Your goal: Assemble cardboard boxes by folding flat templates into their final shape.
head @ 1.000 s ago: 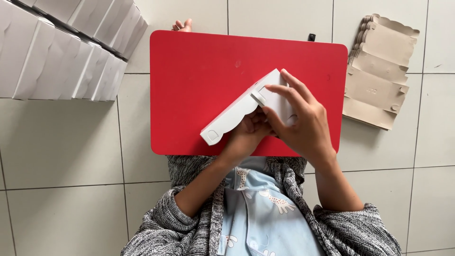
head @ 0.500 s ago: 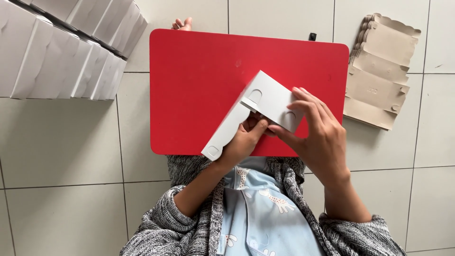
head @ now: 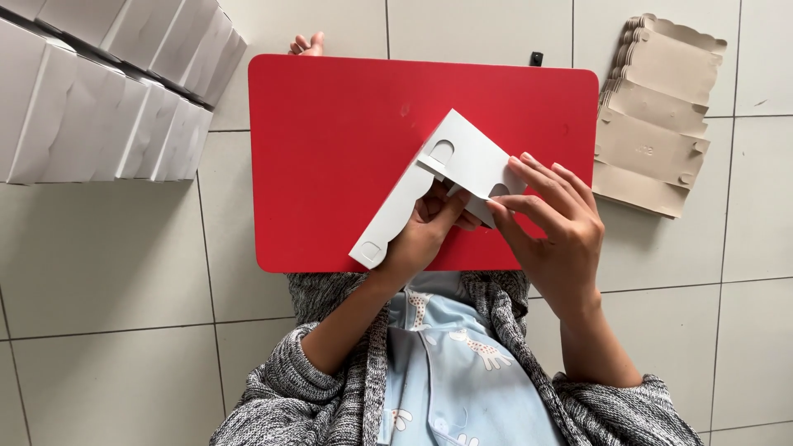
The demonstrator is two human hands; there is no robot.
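Note:
A white cardboard box blank [head: 450, 169], partly folded with round-ended slots and a scalloped edge, is held over a red lap table [head: 330, 149]. My left hand [head: 425, 235] grips it from underneath, fingers tucked inside the fold. My right hand [head: 553, 219] pinches its right flap with fingertips on top. Both forearms wear grey knit sleeves.
A row of folded white boxes [head: 107, 99] lies on the tiled floor at upper left. A stack of flat brown-backed box blanks [head: 657, 116] sits at upper right. Toes of a foot [head: 307, 45] show beyond the table's far edge. A small black object [head: 537, 59] lies near the table's top edge.
The blank has been turned and opened out: first a narrow scalloped strip, now a broader folded shape with slots showing. My right hand shifted from on top to its right side.

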